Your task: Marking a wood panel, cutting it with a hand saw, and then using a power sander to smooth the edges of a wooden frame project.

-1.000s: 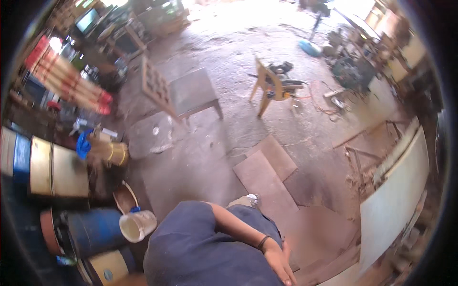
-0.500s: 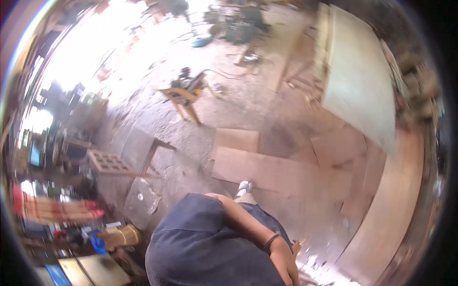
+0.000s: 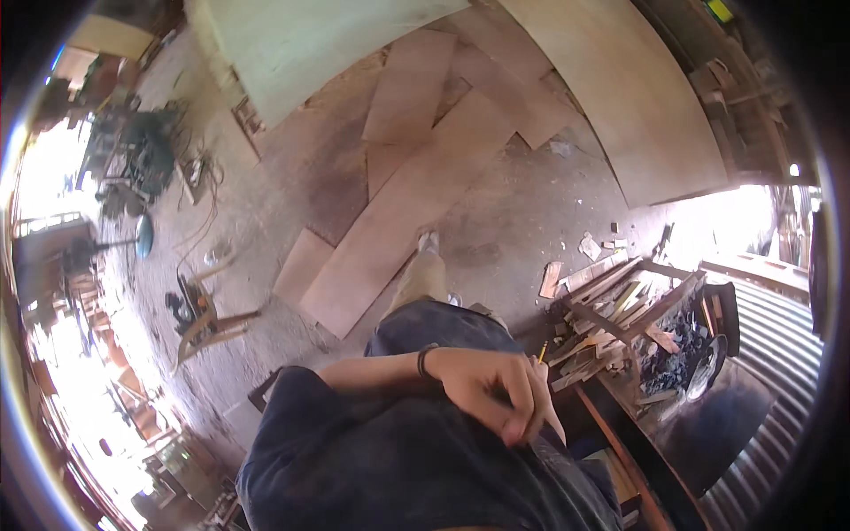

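My left hand (image 3: 491,394), a dark band at the wrist, is in front of my dark shirt, its fingers curled inward; whatever they hold, if anything, is hidden. Just behind it, my right hand (image 3: 549,403) is mostly covered, with a yellow pencil (image 3: 542,352) sticking up from its fingers. Below me, my leg (image 3: 416,274) reaches toward overlapping brown board strips (image 3: 403,226) on the concrete floor.
Large pale panels (image 3: 336,44) and a long plywood sheet (image 3: 602,80) lie beyond. A scrap wood pile (image 3: 624,301) and corrugated metal (image 3: 779,363) are at right. A yellow chair (image 3: 199,332) with a tool, a fan (image 3: 142,236) and machinery (image 3: 142,150) are at left.
The view has swung rightward, bringing the scrap wood and corrugated metal in and moving the chair leftward. My left hand has come higher across my front, fingers more bent.
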### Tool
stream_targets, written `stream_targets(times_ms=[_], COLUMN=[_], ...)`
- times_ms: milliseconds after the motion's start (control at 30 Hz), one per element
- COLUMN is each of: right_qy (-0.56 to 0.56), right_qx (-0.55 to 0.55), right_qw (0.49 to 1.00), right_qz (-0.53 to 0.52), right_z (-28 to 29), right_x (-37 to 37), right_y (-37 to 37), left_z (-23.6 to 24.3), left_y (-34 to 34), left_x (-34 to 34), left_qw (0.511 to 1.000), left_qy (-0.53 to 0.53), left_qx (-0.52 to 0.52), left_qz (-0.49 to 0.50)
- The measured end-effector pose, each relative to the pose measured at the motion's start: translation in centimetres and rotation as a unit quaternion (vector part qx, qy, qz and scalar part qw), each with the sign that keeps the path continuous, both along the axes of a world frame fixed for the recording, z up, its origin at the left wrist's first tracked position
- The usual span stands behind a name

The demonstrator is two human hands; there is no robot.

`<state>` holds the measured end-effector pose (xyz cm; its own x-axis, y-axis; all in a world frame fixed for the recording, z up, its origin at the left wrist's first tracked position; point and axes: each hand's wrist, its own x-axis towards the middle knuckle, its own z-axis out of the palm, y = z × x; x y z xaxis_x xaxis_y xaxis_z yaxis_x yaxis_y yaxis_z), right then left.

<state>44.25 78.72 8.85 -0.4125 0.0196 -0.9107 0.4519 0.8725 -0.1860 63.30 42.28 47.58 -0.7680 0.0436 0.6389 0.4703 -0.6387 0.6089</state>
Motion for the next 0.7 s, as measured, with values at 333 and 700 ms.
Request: stream_targets(times_ms=[333,700], right_qy=[0.058,0.081], right_qx=[-0.056,-0.102], right_qw=[0.996,0.99], right_qz=[-0.049,-0.051], right_z=[0.6,-2.1], right_x=[-1.8,-17.2], right_y=[-15.6,-35.9], left_z=[-3.2,-15.6], left_y=[-17.4,-33.7], left_x=[-7.2,-21.6], left_qw=[0.916,0.792], left_qy=[-0.326,-0.497], left_qx=[-0.028,-0.314], left_qz=[0.232,0.162])
